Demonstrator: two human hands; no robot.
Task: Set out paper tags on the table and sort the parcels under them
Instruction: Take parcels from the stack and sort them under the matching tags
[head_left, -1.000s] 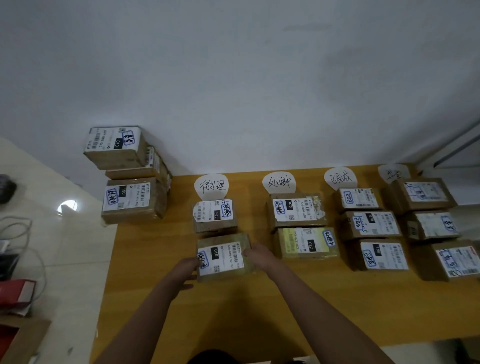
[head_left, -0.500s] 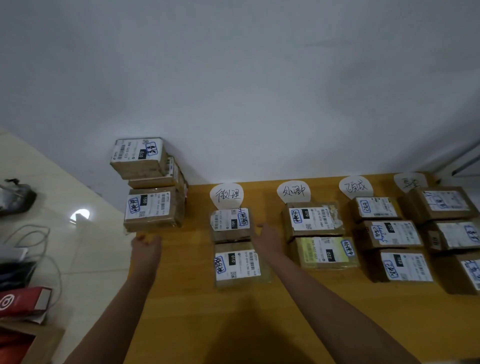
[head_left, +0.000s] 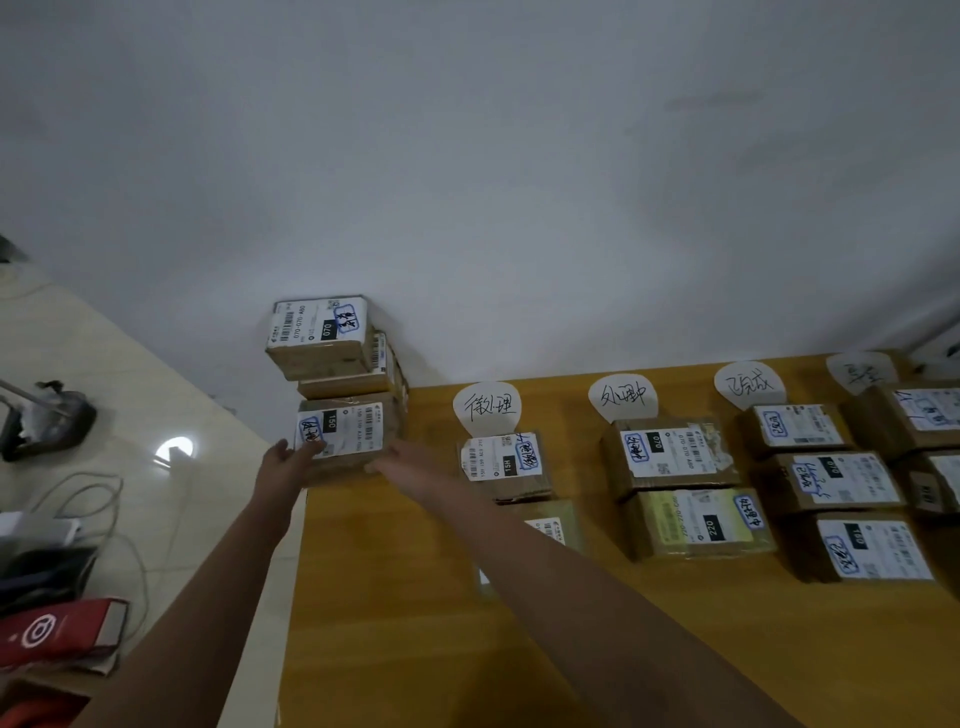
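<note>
Four white paper tags lie along the back of the yellow table (head_left: 363, 597): the first tag (head_left: 487, 408), the second tag (head_left: 623, 396), the third tag (head_left: 748, 384) and the fourth tag (head_left: 860, 370). Brown parcels with white labels lie in columns below them. On the table's back-left corner stands a stack of parcels, with the one marked 070 (head_left: 319, 330) on top. In front of it sits the parcel marked 150 (head_left: 345, 431). My left hand (head_left: 283, 460) touches its left edge. My right hand (head_left: 400, 462) touches its lower right corner.
A white wall rises right behind the table. Left of the table is pale floor with cables (head_left: 104, 499), a dark device (head_left: 47, 426) and a red packet (head_left: 57, 629). The parcel under the first tag (head_left: 501, 460) lies just right of my right hand.
Both hands left the parcel marked 010 in the first column and reached up-left to the parcel marked 150. The camera turned left with them.
</note>
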